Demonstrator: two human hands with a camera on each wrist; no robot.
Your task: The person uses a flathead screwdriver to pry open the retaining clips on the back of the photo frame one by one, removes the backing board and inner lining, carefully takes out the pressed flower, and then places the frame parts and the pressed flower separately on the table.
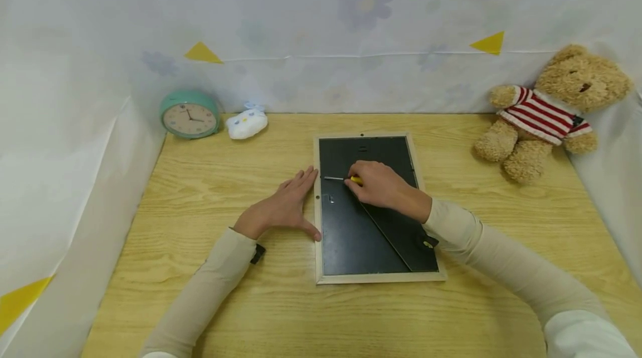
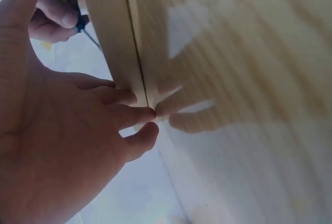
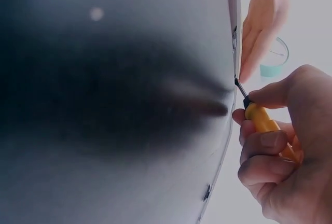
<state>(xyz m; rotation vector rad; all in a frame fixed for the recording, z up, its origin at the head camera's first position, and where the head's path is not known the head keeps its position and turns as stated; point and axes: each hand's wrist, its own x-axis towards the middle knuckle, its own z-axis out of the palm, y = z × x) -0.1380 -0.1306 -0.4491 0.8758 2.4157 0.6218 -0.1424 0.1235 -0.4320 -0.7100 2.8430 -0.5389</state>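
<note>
- Head view: table point(image 1: 261, 313), beneath the picture frame point(image 1: 358, 243).
- Picture frame: flat, back up.
- Left hand point(image 1: 287, 204): spread wide, touching the frame's left edge.
- Right hand point(image 1: 378, 184): above the frame, gripping the screwdriver point(image 3: 262, 117).
- Screwdriver: tip near that edge.

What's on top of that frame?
The left hand touches the frame; over its black back, the right hand holds a yellow screwdriver. Whatever that hand and its sleeve cover can't be seen.
</note>
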